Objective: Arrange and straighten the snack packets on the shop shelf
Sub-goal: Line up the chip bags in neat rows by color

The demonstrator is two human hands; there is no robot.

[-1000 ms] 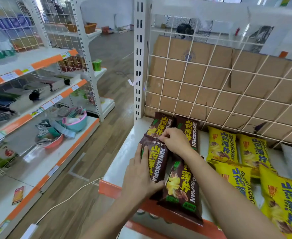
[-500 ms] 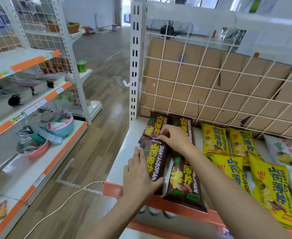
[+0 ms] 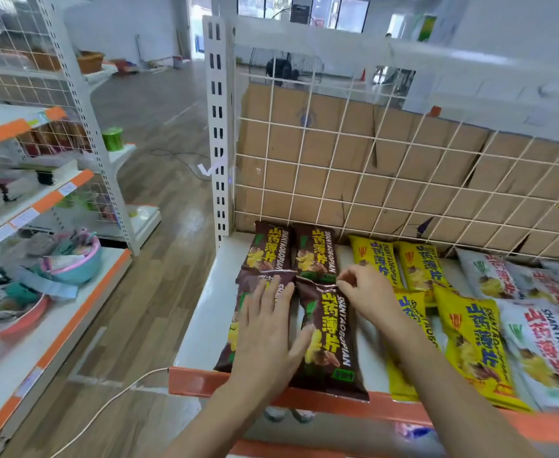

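Four brown snack packets on white shelf (image 3: pixel 198 325), left end, two rows of two. Front-left brown packet (image 3: pixel 238 312) under left hand (image 3: pixel 264 338): palm flat, fingers spread, thumb touching front-right brown packet (image 3: pixel 329 338). Right hand (image 3: pixel 367 292) at top right corner of front-right packet, fingers pinching its sealed edge. Rear brown packets (image 3: pixel 291 251) side by side against wire grid back (image 3: pixel 370 180). Yellow packets (image 3: pixel 469 338) just right, overlapping; white packets (image 3: pixel 545 345) beyond. Front-right packet overhangs orange shelf edge (image 3: pixel 192 380).

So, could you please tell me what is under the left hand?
The left hand lies flat on the front-left brown packet. Its middle is covered; only edges show.
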